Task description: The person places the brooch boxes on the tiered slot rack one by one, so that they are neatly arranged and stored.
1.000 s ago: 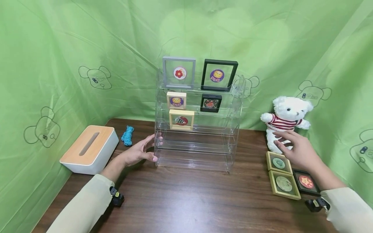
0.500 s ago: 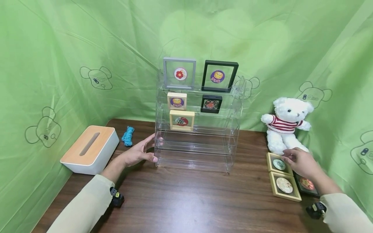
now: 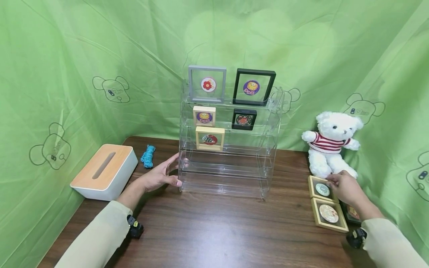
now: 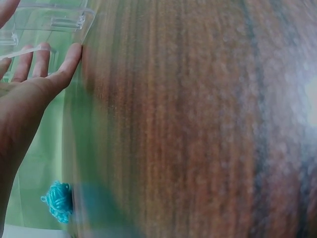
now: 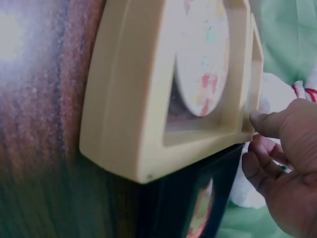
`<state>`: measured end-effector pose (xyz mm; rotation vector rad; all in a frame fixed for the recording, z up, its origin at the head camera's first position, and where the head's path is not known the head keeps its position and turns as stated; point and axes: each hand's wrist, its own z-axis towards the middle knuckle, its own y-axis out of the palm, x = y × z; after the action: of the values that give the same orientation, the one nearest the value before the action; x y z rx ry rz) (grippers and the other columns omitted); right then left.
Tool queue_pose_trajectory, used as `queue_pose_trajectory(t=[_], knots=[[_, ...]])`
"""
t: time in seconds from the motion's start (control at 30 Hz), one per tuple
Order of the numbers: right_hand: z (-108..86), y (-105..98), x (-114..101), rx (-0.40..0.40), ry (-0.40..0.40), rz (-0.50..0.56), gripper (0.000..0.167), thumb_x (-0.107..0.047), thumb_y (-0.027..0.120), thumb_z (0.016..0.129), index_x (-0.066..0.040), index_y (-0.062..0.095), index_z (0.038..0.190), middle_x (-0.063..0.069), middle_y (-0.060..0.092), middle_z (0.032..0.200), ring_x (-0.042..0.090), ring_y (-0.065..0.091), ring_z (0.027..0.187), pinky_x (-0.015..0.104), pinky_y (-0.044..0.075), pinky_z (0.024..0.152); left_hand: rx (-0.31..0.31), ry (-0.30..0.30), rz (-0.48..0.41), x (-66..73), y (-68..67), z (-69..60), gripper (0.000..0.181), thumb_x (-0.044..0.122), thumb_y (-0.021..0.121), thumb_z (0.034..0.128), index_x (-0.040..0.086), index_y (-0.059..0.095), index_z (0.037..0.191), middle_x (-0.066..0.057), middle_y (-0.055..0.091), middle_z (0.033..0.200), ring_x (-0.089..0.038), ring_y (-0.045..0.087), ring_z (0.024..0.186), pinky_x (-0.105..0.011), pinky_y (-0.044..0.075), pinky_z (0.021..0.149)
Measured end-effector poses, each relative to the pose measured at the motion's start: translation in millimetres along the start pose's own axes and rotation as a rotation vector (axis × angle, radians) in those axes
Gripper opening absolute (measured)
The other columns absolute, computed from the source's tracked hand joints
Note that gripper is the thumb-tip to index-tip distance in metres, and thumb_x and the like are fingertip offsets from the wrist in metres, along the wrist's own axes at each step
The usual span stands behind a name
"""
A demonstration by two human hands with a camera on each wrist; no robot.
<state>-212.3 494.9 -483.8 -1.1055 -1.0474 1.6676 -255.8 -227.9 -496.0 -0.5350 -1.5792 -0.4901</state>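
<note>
A clear tiered rack (image 3: 221, 169) stands mid-table, with several small frames upright on its upper tiers. At its left side, my left hand (image 3: 155, 176) grips the side panel, thumb at the front edge, fingers spread toward the back; the left wrist view shows that hand (image 4: 34, 94) against the clear rack (image 4: 44, 22). At the right, my right hand (image 3: 346, 188) pinches the right edge of a small light-wood frame (image 3: 311, 187). In the right wrist view, the right hand's thumb (image 5: 270, 124) lies on that frame's corner, fingers curled beside it.
A larger light-wood frame (image 3: 329, 226) lies in front of the small one, with a black frame (image 3: 352, 214) partly hidden under my right wrist. Behind sits a white teddy bear (image 3: 330, 145). To the left are a tissue box (image 3: 117, 178) and blue cord (image 3: 148, 156).
My right hand has come down from in front of the bear to the small light-wood frame and taken its edge. My left hand stays on the rack.
</note>
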Motion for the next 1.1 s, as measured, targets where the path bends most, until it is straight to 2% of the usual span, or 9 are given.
queue_pose_trajectory(t=[0.27, 0.47, 0.63, 0.73, 0.9, 1.0, 1.1], knots=[[0.8, 4.9, 14.3, -0.057, 0.089, 0.022, 0.011, -0.005, 0.076, 0.098, 0.005, 0.081, 0.098, 0.015, 0.067, 0.083, 0.024, 0.061, 0.076, 0.043, 0.051, 0.064, -0.012, 0.002, -0.008, 5.0, 2.0, 1.0, 0.126, -0.004, 0.084, 0.0897, 0.026, 0.001, 0.180, -0.019, 0.013, 0.185, -0.047, 0.007, 0.171, -0.038, 0.050, 0.122], [2.4, -3.3, 15.1, -0.105, 0.118, 0.068, 0.012, -0.009, 0.073, 0.103, -0.001, 0.080, 0.098, 0.015, 0.076, 0.089, 0.022, 0.065, 0.080, 0.043, 0.053, 0.069, -0.009, 0.003, -0.010, 7.5, 2.7, 0.3, 0.128, -0.005, 0.085, 0.0887, 0.025, 0.000, 0.180, -0.018, 0.010, 0.185, -0.047, 0.005, 0.172, -0.036, 0.051, 0.120], [0.8, -14.6, 13.0, -0.110, 0.135, 0.121, 0.013, -0.013, 0.072, 0.107, -0.004, 0.077, 0.101, 0.015, 0.079, 0.094, 0.010, 0.064, 0.082, 0.033, 0.052, 0.068, -0.012, 0.007, -0.009, 7.0, 2.3, -0.2, 0.128, -0.003, 0.085, 0.0894, 0.025, -0.001, 0.180, -0.017, 0.007, 0.186, -0.047, 0.003, 0.172, -0.043, 0.047, 0.125], [-0.5, -21.0, 12.8, -0.125, 0.165, 0.179, 0.019, -0.017, 0.070, 0.109, 0.000, 0.077, 0.107, 0.015, 0.080, 0.094, 0.002, 0.064, 0.076, 0.027, 0.052, 0.065, -0.011, 0.005, -0.006, 6.1, 2.0, -0.7, 0.128, -0.002, 0.086, 0.0901, 0.025, -0.001, 0.180, -0.015, 0.004, 0.187, -0.047, 0.000, 0.172, -0.050, 0.043, 0.128], [-2.4, -28.8, 10.1, -0.168, 0.248, 0.296, 0.039, -0.026, 0.065, 0.113, 0.009, 0.073, 0.129, 0.009, 0.079, 0.088, 0.006, 0.068, 0.070, 0.025, 0.053, 0.064, -0.006, -0.003, -0.003, 4.0, 2.1, -0.8, 0.128, 0.001, 0.087, 0.0904, 0.026, -0.001, 0.180, -0.012, 0.001, 0.188, -0.046, -0.002, 0.173, -0.062, 0.033, 0.132], [-2.1, -35.0, 4.4, -0.146, 0.260, 0.324, 0.043, -0.027, 0.065, 0.113, 0.010, 0.071, 0.134, 0.002, 0.077, 0.084, 0.005, 0.066, 0.072, 0.025, 0.051, 0.062, -0.001, -0.011, 0.001, 3.0, 1.6, -0.4, 0.128, 0.001, 0.087, 0.0903, 0.026, -0.001, 0.180, -0.012, 0.000, 0.188, -0.047, -0.003, 0.173, -0.066, 0.029, 0.132], [1.2, -43.6, -5.5, -0.100, 0.232, 0.354, 0.039, -0.023, 0.066, 0.113, 0.009, 0.070, 0.135, -0.001, 0.078, 0.084, 0.003, 0.066, 0.072, 0.025, 0.053, 0.061, 0.002, -0.017, 0.000, 2.6, 0.9, -0.8, 0.128, 0.001, 0.086, 0.0908, 0.026, -0.002, 0.180, -0.011, -0.001, 0.188, -0.046, -0.003, 0.173, -0.068, 0.027, 0.132]])
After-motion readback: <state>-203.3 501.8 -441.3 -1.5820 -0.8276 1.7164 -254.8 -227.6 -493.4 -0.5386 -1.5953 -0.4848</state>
